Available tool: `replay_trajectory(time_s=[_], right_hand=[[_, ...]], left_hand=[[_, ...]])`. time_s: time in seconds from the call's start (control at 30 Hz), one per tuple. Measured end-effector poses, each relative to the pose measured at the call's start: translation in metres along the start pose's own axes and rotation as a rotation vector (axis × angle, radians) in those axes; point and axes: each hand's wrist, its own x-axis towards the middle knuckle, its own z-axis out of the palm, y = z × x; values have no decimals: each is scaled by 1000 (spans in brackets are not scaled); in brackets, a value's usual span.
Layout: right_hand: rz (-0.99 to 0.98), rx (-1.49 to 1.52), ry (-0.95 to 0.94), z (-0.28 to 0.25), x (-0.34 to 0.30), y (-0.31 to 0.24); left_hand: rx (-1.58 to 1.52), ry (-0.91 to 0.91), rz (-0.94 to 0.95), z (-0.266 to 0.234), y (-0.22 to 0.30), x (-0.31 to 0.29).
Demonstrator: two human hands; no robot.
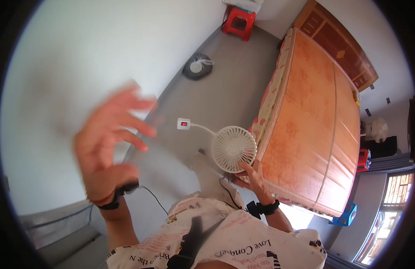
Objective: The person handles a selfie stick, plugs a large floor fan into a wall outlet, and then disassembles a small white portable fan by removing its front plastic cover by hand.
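Observation:
My right hand (256, 181) is closed on the lower rim of a round white fan (233, 150), its ribbed grille facing up. The thumb lies over the grille's edge, and the other fingers are partly hidden. Left of the fan is a small white square box with a red switch (183, 124). A white cable (203, 128) runs from this box to the fan's rim. My left hand (111, 139) is raised near the wall, smeared by motion. Its fingers are spread and curved, and nothing shows in them.
A bed with an orange-brown mat (313, 116) stands to the right, close to the fan. On the grey floor (221, 85) lies a black bag (198, 67). A red stool (240, 23) stands at the far wall. The pale wall (104, 54) rises on my left.

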Motion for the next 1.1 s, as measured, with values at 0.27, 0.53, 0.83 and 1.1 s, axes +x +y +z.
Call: replay_trajectory(time_s=[0.27, 0.53, 0.83, 1.1], right_hand=[[-192, -139, 15, 2, 130, -61], [-132, 105, 322, 4, 223, -77], [-206, 217, 499, 24, 379, -177], [-281, 255, 652, -5, 480, -229]], left_hand=[[738, -251, 795, -3, 26, 211], [809, -289, 923, 6, -44, 400], [668, -446, 1040, 8, -97, 582], [493, -388, 1047, 1, -151, 677]])
